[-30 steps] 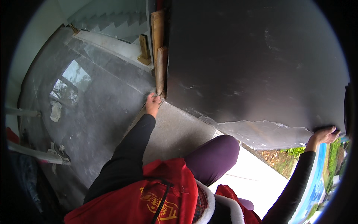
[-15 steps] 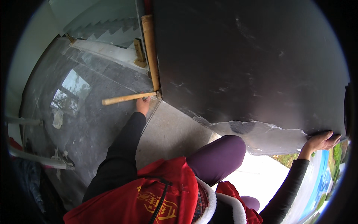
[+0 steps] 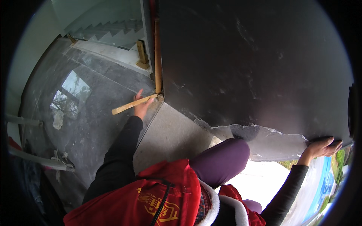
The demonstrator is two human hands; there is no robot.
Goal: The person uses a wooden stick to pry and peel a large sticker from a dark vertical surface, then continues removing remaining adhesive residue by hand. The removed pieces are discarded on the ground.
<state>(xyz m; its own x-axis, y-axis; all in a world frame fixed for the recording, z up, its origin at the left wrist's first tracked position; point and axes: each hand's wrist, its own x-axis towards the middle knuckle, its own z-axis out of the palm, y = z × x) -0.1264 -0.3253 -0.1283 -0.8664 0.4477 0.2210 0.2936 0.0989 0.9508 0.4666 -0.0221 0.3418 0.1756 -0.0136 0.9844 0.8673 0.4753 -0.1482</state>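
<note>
A large dark panel (image 3: 241, 67), scuffed and with a ragged pale line near its lower edge, fills the upper right. My right hand (image 3: 320, 147) grips that edge near the far right corner, its fingers partly hidden behind it. My left hand (image 3: 141, 109) is at the panel's left corner, closed around a short light wooden strip (image 3: 128, 106), with the index finger stretched past it. The strip's right end meets the corner. A longer wooden strip (image 3: 158, 56) stands along the panel's left edge, its lower end by the short one.
Grey shiny floor (image 3: 94, 135) spreads at left, meeting a paler concrete strip (image 3: 173, 132) below the corner. A glass panel (image 3: 105, 26) on brass-coloured brackets (image 3: 142, 56) stands behind. Metal legs (image 3: 41, 160) reach in at left. My bent knee (image 3: 222, 158) is under the panel's lower edge.
The short strip has tilted, its free end swinging down and right. My left hand has shifted slightly left, its index finger now raised. The long strip has moved right against the panel's edge.
</note>
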